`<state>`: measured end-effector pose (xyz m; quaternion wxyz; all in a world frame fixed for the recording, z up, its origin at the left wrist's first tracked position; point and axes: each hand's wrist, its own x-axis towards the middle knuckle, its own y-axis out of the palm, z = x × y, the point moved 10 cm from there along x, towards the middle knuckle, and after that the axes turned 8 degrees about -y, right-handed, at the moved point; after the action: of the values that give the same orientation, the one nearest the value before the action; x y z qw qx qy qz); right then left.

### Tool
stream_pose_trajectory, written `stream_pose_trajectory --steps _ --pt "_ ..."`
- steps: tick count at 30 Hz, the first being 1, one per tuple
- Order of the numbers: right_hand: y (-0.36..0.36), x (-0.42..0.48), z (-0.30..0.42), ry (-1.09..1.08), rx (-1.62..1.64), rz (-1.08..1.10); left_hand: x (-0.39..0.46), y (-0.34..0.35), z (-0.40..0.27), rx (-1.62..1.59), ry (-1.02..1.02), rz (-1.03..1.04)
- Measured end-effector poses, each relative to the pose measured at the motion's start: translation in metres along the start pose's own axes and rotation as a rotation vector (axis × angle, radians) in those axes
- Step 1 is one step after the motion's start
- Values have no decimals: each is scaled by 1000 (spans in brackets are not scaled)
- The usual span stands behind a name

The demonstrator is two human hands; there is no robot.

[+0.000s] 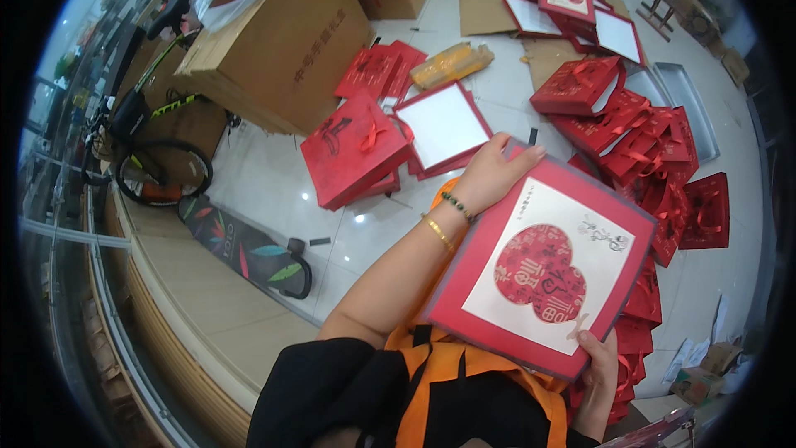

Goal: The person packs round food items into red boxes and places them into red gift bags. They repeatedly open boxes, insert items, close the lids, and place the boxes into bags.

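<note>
A flat red gift box [615, 224] is held before my body, tilted, with its decorated face up. A cream panel [497, 267] on that face carries a red gourd-shaped print [541, 274] and some writing. My left hand [497, 174] grips its upper left edge, thumb on top and fingers hidden beneath. At the lower right corner, my right hand [600, 351] holds on with its thumb over the face; its other fingers are mostly hidden. A bead bracelet [457, 205] and a gold bangle [437, 231] are on the left wrist.
Red gift bags [354, 149] and white-faced panels [444, 127] lie on the tiled floor, beside a large carton [292, 56]. More red bags [628, 130] are piled at right. A skateboard [242, 249] and a bicycle [161, 168] stand at left, near a glass showcase [62, 242].
</note>
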<state>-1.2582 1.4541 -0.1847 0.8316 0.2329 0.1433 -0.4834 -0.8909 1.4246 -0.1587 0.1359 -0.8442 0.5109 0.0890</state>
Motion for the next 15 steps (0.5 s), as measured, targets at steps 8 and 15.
stream_pose_trajectory --steps 8,15 --pt "18 3 22 -144 118 -162 58 -64 81 -208 -335 -129" --pt "37 58 67 -140 96 -347 90 -248 196 729 -935 -885"
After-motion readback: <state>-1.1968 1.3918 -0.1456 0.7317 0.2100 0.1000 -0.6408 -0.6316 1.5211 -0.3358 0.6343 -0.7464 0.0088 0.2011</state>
